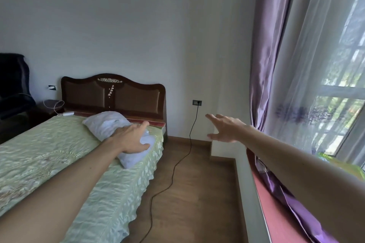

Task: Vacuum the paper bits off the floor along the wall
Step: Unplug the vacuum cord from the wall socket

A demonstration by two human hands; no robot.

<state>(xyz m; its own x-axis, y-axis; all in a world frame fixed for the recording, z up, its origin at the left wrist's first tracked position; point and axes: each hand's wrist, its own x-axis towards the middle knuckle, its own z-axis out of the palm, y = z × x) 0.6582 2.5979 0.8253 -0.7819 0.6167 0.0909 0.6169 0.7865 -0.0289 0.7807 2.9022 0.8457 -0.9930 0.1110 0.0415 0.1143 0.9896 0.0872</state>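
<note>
The left forearm (59, 193) and right forearm (316, 173) reach forward; the left hand (132, 138) is spread open over the white pillow (106, 122) on the green-covered bed (49, 150) (contact cannot be told), while the right hand (227, 128), well apart from it, is splayed in the air, holding nothing. Between bed and red-topped window ledge (276, 213) lies the wooden floor (197, 183), meeting the white wall (177, 45) at its far end. A black cord (172, 171) runs from the wall socket (197, 102) across this floor to the bottom edge.

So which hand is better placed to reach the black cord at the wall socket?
Probably the right hand: open, nearest the thin black cord; the left hand is over the white pillow.
</note>
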